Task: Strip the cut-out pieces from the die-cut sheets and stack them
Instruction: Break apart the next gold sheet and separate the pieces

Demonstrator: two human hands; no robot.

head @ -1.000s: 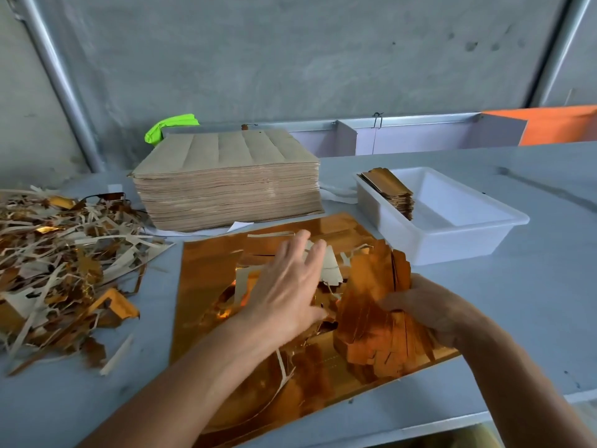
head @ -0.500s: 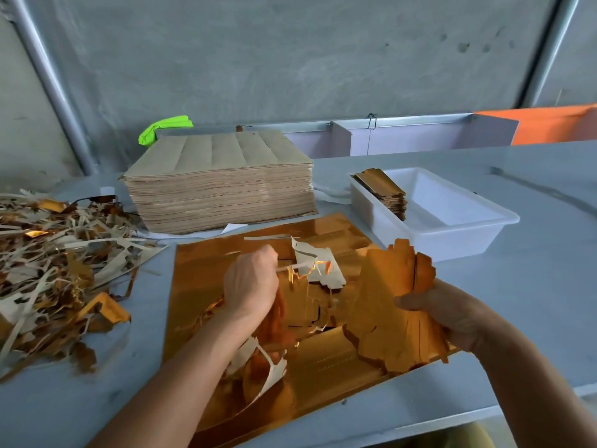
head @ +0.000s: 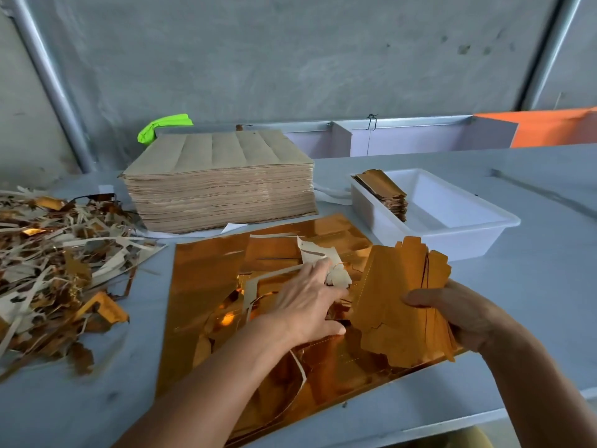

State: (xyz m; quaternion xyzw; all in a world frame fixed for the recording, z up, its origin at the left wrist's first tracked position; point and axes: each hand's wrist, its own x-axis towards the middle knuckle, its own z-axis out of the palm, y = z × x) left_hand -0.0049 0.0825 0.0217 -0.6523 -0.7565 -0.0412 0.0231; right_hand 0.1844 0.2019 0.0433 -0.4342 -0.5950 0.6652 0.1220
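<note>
Several gold cut-outs (head: pixel 400 302) stood fanned in the right hand (head: pixel 452 315), which gripped them, long axis pointing away toward the white bin (head: pixel 484 234) — nearer that hand. The left hand (head: pixel 307 302) lay flat, fingers straight, on the torn sheet (head: pixel 206 276). The bin held a small stack (head: pixel 384 192).

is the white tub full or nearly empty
Nearly empty: the tub holds only one short stack of gold pieces at its far-left end; the rest of its white floor is bare.
</note>
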